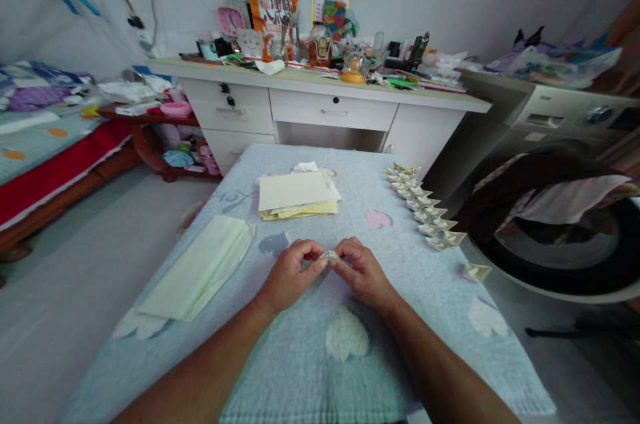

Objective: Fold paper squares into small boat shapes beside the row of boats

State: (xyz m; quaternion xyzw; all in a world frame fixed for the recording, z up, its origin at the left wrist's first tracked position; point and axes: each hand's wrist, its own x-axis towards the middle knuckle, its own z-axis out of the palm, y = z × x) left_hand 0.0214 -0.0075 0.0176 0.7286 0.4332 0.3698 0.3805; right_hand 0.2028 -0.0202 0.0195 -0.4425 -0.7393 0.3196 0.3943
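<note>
Over the middle of the cloth-covered table point(300, 371), a small folded paper point(329, 255) is pinched between my two hands. My left hand point(295, 271) grips its left end with thumb and forefinger. On the other end, my right hand point(363, 271) does the same. Much of the paper is hidden by the fingers. Several folded paper boats point(425, 207) stand in a close row along the right side. One more paper boat point(476, 272) sits apart, nearer to me at the right edge.
A stack of paper sheets point(295, 191) lies beyond my hands. Long pale green folded paper point(195, 271) rests at the left. Behind the table stands a cluttered white desk point(230, 107). A washing machine point(565, 117) with cloth in its door is at the right, a bed point(55, 151) at the left.
</note>
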